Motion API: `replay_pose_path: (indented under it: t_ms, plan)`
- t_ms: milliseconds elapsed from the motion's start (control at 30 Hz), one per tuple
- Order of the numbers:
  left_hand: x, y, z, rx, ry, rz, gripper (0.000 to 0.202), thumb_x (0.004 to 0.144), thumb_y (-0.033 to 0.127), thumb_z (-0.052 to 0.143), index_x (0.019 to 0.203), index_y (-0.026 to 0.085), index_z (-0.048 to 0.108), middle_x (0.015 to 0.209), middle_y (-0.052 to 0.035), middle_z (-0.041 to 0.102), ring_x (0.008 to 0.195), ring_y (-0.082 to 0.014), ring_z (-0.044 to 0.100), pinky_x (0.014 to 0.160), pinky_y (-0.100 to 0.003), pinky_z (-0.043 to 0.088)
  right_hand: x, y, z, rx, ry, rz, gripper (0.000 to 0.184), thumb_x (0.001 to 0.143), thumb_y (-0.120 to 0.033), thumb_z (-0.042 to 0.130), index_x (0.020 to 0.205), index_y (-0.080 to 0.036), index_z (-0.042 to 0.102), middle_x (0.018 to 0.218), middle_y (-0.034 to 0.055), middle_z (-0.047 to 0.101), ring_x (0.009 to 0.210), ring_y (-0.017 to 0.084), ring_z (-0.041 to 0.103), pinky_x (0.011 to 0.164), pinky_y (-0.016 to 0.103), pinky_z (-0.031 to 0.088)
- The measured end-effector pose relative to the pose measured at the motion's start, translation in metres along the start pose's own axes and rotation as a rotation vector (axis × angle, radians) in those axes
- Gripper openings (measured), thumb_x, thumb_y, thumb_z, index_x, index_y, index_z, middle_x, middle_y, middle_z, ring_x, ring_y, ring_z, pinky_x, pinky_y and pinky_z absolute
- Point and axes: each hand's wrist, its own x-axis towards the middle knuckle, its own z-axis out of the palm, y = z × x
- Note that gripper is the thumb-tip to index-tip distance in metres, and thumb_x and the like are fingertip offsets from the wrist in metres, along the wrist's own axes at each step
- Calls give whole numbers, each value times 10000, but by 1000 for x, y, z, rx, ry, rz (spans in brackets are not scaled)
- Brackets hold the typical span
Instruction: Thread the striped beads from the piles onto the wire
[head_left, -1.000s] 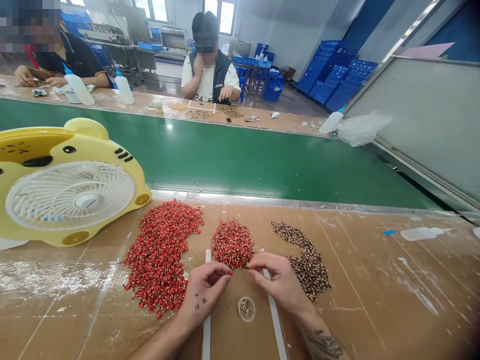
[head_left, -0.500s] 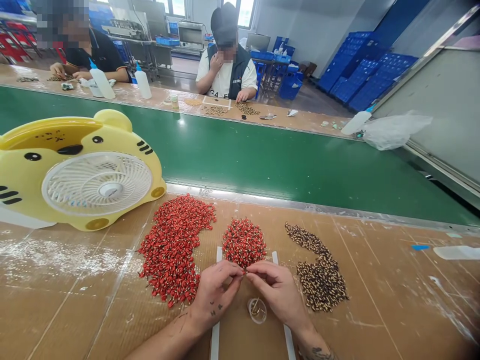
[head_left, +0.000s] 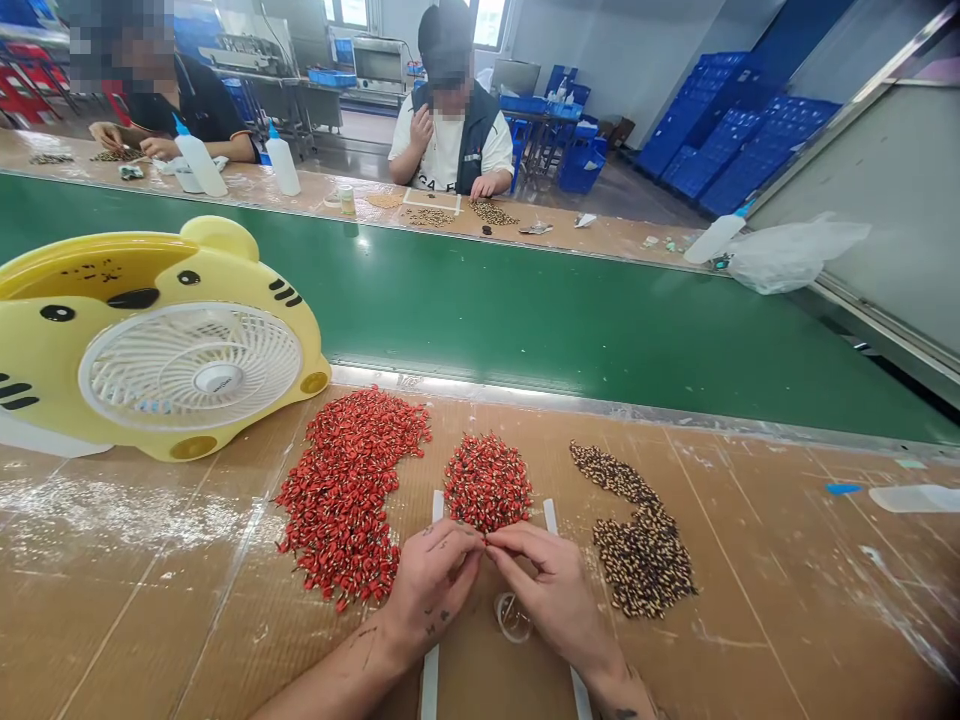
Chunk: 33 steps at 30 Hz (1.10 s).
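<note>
Fingertip to fingertip, my left hand [head_left: 435,575] and my right hand [head_left: 555,585] meet just below a small heap of red pieces with metal ends [head_left: 487,482]. Both are closed in a pinch. A tiny red piece [head_left: 485,543] shows at the left fingertips, mostly covered. What the right fingertips grip is too small to make out. Under the right hand stands a small clear round cup [head_left: 513,618] with something thin in it. A larger pile of red pieces [head_left: 345,490] lies left of my hands, and a pile of black-and-gold small parts [head_left: 645,550] lies to the right.
White tape strips [head_left: 430,670] border my work spot on the cardboard-covered table [head_left: 750,620]. A yellow animal-faced fan [head_left: 300,330] stands at left. Beyond runs a green conveyor belt [head_left: 487,300], with two people seated across it. A clear bottle [head_left: 915,498] lies at right.
My hands stay pinched together in nearly the same place, with only a slight shift of the fingers. Across the belt, one person's raised hand has moved slightly away from the face.
</note>
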Motion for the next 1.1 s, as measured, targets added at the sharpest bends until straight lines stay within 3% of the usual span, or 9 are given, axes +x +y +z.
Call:
replay_pose_path:
  t_ms: [133, 267, 433, 667, 1100]
  plan:
    - [-2, -1, 0, -54, -4, -55, 163, 867, 51, 596, 893, 195, 668, 859, -46, 753, 798, -145, 726, 753, -219, 571, 0, 1, -4, 45, -43, -7, 207, 924, -191, 600, 1035, -243, 767, 923, 43, 747, 835, 171, 692, 767, 266, 546]
    - [-1, 2, -3, -221, -52, -232, 128, 861, 90, 625, 826, 196, 688, 834, -36, 763, 794, -151, 728, 746, -221, 570, 2, 4, -10, 109, -73, 14, 167, 920, -261, 630, 972, -234, 787, 872, 55, 711, 805, 176, 671, 727, 269, 540]
    - [0, 5, -4, -324, -92, -371, 76, 824, 152, 685, 755, 178, 703, 768, -41, 759, 694, -150, 706, 656, -214, 556, 5, 5, -15, 171, -89, 63, 197, 879, -371, 691, 847, -207, 795, 773, 51, 680, 717, 168, 639, 671, 270, 519]
    - [2, 7, -3, -349, -126, -512, 137, 802, 238, 722, 703, 149, 693, 613, -12, 683, 505, -95, 569, 487, -168, 439, 7, 3, -17, 209, -120, 110, 210, 867, -361, 697, 784, -191, 786, 748, 53, 685, 687, 167, 624, 641, 269, 506]
    - [-4, 10, 0, -516, -116, -543, 146, 802, 151, 649, 658, 165, 623, 718, -41, 713, 621, -122, 635, 579, -189, 491, 9, 1, -13, 225, -180, 175, 169, 866, -271, 655, 764, -174, 748, 755, 46, 671, 706, 170, 603, 642, 266, 472]
